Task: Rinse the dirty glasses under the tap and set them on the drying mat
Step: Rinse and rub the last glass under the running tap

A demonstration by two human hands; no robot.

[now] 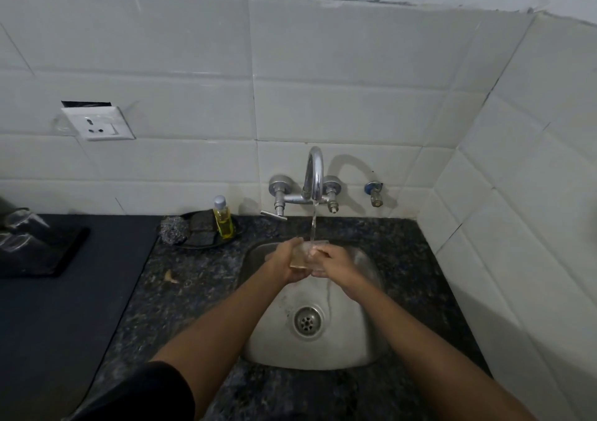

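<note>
A clear glass [302,254] is held over the steel sink [361,333], right under the running tap [315,175]. Water streams from the spout into the glass's mouth. My left hand [286,264] grips the glass from the left, fingers curled round its side. My right hand [334,260] holds it from the right at the rim. The lower part of the glass is hidden behind my fingers. Far left, the black drying mat [48,256] lies on the counter with clear glasses [19,226] standing on it, partly cut off by the frame edge.
A black dish [226,241] behind the sink's left corner holds a steel scrubber [172,230], dark sponge [203,228] and yellow soap bottle [223,218]. A scrap [170,277] lies on the granite counter. A wall socket [98,123] sits upper left. A small valve [374,193] is right of the tap.
</note>
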